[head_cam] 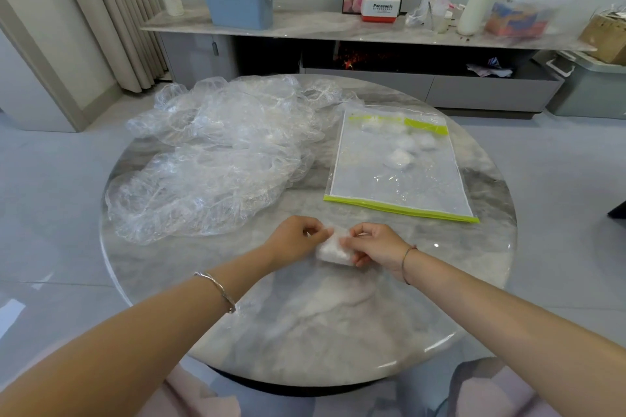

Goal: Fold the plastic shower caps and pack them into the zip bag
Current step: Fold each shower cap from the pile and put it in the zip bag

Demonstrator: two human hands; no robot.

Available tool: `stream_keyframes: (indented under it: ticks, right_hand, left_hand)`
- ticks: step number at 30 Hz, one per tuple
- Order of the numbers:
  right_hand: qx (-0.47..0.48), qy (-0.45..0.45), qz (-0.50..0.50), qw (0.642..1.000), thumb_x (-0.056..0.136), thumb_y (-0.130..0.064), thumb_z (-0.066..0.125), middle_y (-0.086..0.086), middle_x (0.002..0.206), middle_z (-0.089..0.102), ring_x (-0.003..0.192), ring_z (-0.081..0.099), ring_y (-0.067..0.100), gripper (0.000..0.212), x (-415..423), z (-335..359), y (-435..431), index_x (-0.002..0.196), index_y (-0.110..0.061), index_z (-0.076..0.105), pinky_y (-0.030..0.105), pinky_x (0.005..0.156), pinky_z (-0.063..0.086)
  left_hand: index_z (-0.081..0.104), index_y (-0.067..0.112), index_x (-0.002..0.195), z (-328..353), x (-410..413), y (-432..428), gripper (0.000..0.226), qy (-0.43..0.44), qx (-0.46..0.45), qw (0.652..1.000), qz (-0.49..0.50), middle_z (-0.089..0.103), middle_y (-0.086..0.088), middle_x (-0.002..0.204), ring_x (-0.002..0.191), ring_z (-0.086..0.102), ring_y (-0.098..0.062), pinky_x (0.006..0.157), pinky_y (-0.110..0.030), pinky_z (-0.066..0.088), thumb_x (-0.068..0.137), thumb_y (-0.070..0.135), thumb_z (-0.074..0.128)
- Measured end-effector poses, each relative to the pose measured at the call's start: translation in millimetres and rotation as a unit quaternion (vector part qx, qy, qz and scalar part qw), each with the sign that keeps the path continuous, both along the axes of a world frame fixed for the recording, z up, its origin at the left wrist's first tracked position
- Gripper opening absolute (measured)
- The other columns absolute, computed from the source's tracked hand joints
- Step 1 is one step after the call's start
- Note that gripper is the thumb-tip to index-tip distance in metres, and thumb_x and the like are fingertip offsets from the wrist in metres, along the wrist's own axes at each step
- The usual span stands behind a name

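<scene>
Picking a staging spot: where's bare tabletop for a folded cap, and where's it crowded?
Bare: the round grey marble table's near half, between the folded white cap and the near rim; also between the clear green-edged zip bag and the right forearm. Crowded: far left, heaped clear plastic shower caps.

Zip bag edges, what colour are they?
Lime green, on the clear zip bag; clearest in the head view.

We list one round grey marble-top table [305,332]. On it we count: a loose heap of clear unfolded shower caps [216,159], far left; a zip bag [399,186], green-edged, lying flat, far right; one small folded cap [333,249], front middle.
</scene>
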State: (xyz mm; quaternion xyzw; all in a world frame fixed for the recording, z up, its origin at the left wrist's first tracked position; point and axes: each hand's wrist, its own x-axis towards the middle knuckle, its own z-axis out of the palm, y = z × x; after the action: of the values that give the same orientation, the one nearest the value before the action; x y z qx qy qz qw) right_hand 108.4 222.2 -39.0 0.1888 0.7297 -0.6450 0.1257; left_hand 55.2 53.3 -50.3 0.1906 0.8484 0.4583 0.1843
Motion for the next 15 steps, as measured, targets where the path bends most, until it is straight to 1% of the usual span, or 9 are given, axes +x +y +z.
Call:
stream_keyframes:
  ticks: [2, 4, 5, 7, 8, 9, 11, 13, 15]
  right_hand:
    - [-0.066, -0.003, -0.024, 0.998, 0.082, 0.001, 0.067, 0.004, 0.055, 0.059, 0.044, 0.06, 0.007, 0.02, 1, 8, 8, 0.075, -0.01, 0.052, 0.017, 0.046, 0.05]
    - [-0.112, 0.005, -0.05, 0.992, 0.083, 0.002, 0.065, 0.006, 0.062, 0.062, 0.05, 0.064, 0.009, 0.02, 1, 13, 17, 0.076, -0.011, 0.051, 0.016, 0.051, 0.053]
    - [-0.13, 0.009, -0.066, 0.989, 0.084, 0.003, 0.064, 0.008, 0.066, 0.063, 0.052, 0.065, 0.009, 0.02, 0, 16, 23, 0.076, -0.011, 0.051, 0.016, 0.052, 0.054]
    - [-0.149, 0.017, -0.096, 0.984, 0.084, 0.003, 0.063, 0.01, 0.07, 0.063, 0.053, 0.067, 0.01, 0.02, 0, 22, 37, 0.077, -0.011, 0.051, 0.015, 0.054, 0.055]
    - [-0.152, 0.021, -0.109, 0.982, 0.084, 0.003, 0.064, 0.011, 0.07, 0.064, 0.054, 0.067, 0.011, 0.019, -1, 24, 44, 0.077, -0.01, 0.051, 0.016, 0.055, 0.055]
    - [-0.151, 0.026, -0.124, 0.98, 0.083, 0.003, 0.064, 0.012, 0.071, 0.064, 0.054, 0.068, 0.011, 0.018, -2, 25, 53, 0.078, -0.009, 0.052, 0.016, 0.056, 0.055]
    - [-0.134, 0.036, -0.16, 0.977, 0.083, 0.004, 0.065, 0.011, 0.068, 0.065, 0.054, 0.068, 0.012, 0.018, -2, 26, 75, 0.078, -0.008, 0.052, 0.016, 0.056, 0.056]
    - [-0.111, 0.044, -0.191, 0.974, 0.083, 0.004, 0.065, 0.009, 0.064, 0.065, 0.053, 0.067, 0.011, 0.018, -3, 27, 92, 0.078, -0.008, 0.052, 0.016, 0.054, 0.055]
    - [-0.107, 0.049, -0.216, 0.969, 0.083, 0.004, 0.064, 0.009, 0.065, 0.065, 0.051, 0.067, 0.01, 0.017, -3, 27, 107, 0.079, -0.007, 0.052, 0.016, 0.052, 0.054]
  left_hand:
    - [0.059, 0.018, 0.064, 2, -4, 7, 0.028, -0.066, 0.05, 0.996, 0.035, 0.051, 0.008, 0.061, 0.057, 0.045, 0.0, 0.058, -0.016, 0.035, 0.09, 0.029, 0.062]
    - [0.059, 0.013, 0.071, 6, -9, 18, 0.027, -0.127, 0.087, 0.986, 0.056, 0.051, 0.001, 0.068, 0.064, 0.046, -0.008, 0.061, -0.018, 0.037, 0.09, 0.031, 0.062]
    - [0.06, 0.011, 0.076, 7, -11, 26, 0.025, -0.142, 0.097, 0.983, 0.061, 0.05, -0.002, 0.072, 0.066, 0.045, -0.01, 0.061, -0.017, 0.037, 0.09, 0.031, 0.062]
    - [0.063, 0.01, 0.086, 12, -17, 44, 0.023, -0.142, 0.113, 0.981, 0.073, 0.055, 0.001, 0.075, 0.066, 0.046, -0.007, 0.057, -0.009, 0.038, 0.093, 0.031, 0.057]
    - [0.065, 0.011, 0.09, 14, -21, 53, 0.025, -0.124, 0.12, 0.981, 0.084, 0.059, 0.003, 0.079, 0.068, 0.049, -0.006, 0.057, -0.006, 0.039, 0.095, 0.032, 0.053]
    - [0.067, 0.012, 0.094, 14, -27, 63, 0.027, -0.092, 0.121, 0.984, 0.092, 0.063, 0.004, 0.084, 0.073, 0.052, -0.007, 0.06, -0.008, 0.04, 0.096, 0.034, 0.05]
    - [0.066, 0.015, 0.099, 13, -41, 79, 0.025, 0.003, 0.091, 0.992, 0.088, 0.064, 0.005, 0.094, 0.082, 0.055, -0.01, 0.068, -0.017, 0.041, 0.095, 0.035, 0.052]
    - [0.064, 0.02, 0.105, 9, -56, 85, 0.022, 0.113, 0.011, 0.993, 0.044, 0.061, 0.007, 0.104, 0.091, 0.053, -0.01, 0.075, -0.019, 0.037, 0.09, 0.036, 0.061]
    - [0.058, 0.023, 0.117, 5, -69, 91, 0.041, 0.195, -0.105, 0.975, -0.026, 0.056, 0.005, 0.119, 0.107, 0.05, -0.013, 0.084, -0.02, 0.036, 0.082, 0.04, 0.069]
